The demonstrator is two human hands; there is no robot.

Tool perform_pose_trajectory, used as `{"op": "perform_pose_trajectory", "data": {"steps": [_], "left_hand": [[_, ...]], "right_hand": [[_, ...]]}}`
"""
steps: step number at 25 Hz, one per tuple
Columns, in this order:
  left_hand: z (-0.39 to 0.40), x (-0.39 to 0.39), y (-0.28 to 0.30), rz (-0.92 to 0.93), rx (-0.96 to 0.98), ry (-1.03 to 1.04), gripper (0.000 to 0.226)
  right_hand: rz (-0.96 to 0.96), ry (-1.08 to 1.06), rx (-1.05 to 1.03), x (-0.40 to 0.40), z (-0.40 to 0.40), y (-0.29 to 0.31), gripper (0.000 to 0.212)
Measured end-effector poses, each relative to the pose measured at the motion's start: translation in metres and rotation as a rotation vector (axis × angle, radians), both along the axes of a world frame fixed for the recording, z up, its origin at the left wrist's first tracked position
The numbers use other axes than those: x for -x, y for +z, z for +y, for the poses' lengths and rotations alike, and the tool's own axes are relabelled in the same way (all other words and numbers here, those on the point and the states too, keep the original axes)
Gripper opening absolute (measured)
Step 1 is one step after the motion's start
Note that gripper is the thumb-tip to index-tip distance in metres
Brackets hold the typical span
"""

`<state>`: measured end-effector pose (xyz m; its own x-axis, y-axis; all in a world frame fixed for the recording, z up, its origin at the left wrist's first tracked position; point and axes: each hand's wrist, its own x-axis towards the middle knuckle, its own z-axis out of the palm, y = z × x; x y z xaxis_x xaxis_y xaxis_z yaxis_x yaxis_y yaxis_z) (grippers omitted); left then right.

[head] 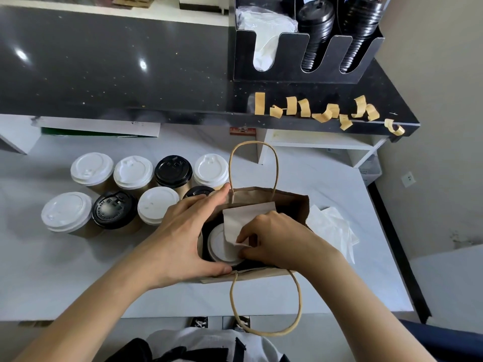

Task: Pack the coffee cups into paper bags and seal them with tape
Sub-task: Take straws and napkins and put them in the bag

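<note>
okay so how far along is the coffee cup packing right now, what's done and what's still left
Done: one white-lidded cup already sits in the open paper bag. In hand: the left hand holds the bag's side while the right hand pinches a white napkin over that cup. Left: eight lidded cups wait on the table, and the tape strips on the counter edge look unused, so the bag is not sealed.
</note>
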<state>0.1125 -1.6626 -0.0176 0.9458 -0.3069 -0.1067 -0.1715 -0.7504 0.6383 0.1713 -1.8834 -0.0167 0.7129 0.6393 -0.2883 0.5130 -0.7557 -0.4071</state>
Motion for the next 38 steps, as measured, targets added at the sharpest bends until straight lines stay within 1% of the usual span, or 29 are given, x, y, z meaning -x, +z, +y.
{"op": "perform_pose_trajectory", "data": {"steps": [4,6,7,9,13,15,17,20,23,24,26,28,29,31,33,38], "left_hand": [[-0.001,0.0,-0.002,-0.009,-0.003,-0.008,0.13],[0.0,0.0,-0.004,-0.021,0.0,0.004,0.126],[0.0,0.0,-0.005,-0.035,0.002,0.011,0.121],[0.001,0.0,-0.007,-0.084,0.014,0.033,0.108],[0.003,0.002,-0.007,-0.185,0.057,0.066,0.075],[0.003,0.004,-0.004,-0.23,0.086,0.08,0.06],[0.003,0.005,-0.001,-0.265,0.125,0.095,0.051],[0.006,0.008,0.002,-0.28,0.18,0.125,0.054],[0.011,0.015,0.001,-0.236,0.202,0.175,0.066],[0.014,0.018,-0.001,-0.209,0.21,0.192,0.068],[0.017,0.025,-0.006,-0.157,0.211,0.211,0.072],[0.019,0.03,-0.013,-0.112,0.167,0.203,0.073],[0.019,0.033,-0.016,-0.093,0.138,0.193,0.074],[0.018,0.035,-0.021,-0.073,0.094,0.176,0.074],[0.018,0.036,-0.026,-0.088,0.077,0.159,0.069],[0.016,0.029,-0.03,-0.109,0.09,0.139,0.046]], "right_hand": [[0.061,-0.072,-0.03,0.004,-0.003,0.01,0.054],[0.088,-0.097,-0.023,0.005,-0.004,0.011,0.058],[0.096,-0.109,-0.032,0.006,-0.005,0.011,0.057],[0.081,-0.157,-0.136,0.008,-0.009,0.013,0.048],[-0.037,-0.33,-0.505,0.014,-0.03,0.028,0.019],[-0.094,-0.446,-0.615,0.017,-0.042,0.032,0.016],[-0.169,-0.573,-0.69,0.018,-0.054,0.029,0.016],[-0.249,-0.76,-0.775,0.018,-0.071,0.017,0.014],[-0.212,-0.865,-0.787,0.022,-0.085,-0.002,0.012],[-0.177,-0.878,-0.772,0.025,-0.089,-0.008,0.016],[-0.1,-0.863,-0.734,0.031,-0.094,-0.019,0.03],[-0.028,-0.822,-0.709,0.037,-0.097,-0.027,0.043],[-0.002,-0.795,-0.714,0.04,-0.097,-0.03,0.046],[0.044,-0.745,-0.739,0.044,-0.096,-0.032,0.044],[0.096,-0.715,-0.751,0.045,-0.093,-0.03,0.043],[0.144,-0.579,-0.663,0.046,-0.098,-0.032,0.042]]}}
